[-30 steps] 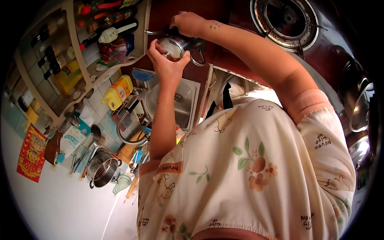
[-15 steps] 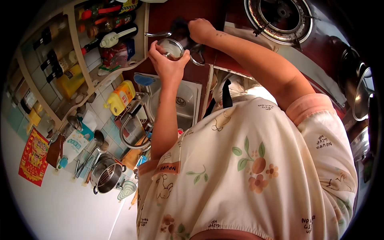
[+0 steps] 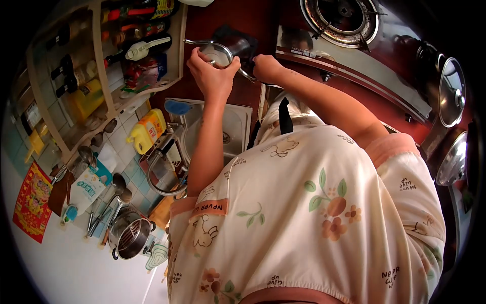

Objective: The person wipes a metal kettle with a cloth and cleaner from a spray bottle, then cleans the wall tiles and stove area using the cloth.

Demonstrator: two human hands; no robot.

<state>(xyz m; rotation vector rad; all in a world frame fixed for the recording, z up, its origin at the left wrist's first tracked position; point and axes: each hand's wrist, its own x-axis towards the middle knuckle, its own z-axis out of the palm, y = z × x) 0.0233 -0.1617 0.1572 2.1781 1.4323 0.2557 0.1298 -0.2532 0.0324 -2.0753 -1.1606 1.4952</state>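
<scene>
My left hand (image 3: pixel 212 76) is curled round a round, glass-like lid (image 3: pixel 215 54) with a metal rim and a small knob, tilted towards me. Behind the lid is a dark, shiny pot (image 3: pixel 237 44) on the dark red counter (image 3: pixel 228 15). A curved metal handle (image 3: pixel 195 42) sticks out on the left of the lid. My right hand (image 3: pixel 267 69) is closed at the looped metal handle on the pot's right side; its fingertips are partly hidden.
A gas stove (image 3: pixel 349 23) is at the upper right, with shiny lids (image 3: pixel 451 91) beyond it. The sink (image 3: pixel 233 126) lies below my hands. On the left are a bottle shelf (image 3: pixel 104 61), a yellow jug (image 3: pixel 147 130), hanging utensils and a steel pot (image 3: pixel 130 234).
My right hand has moved from the pot's far side, down and right, to the looped handle. My left hand stays round the lid. The view has shifted slightly.
</scene>
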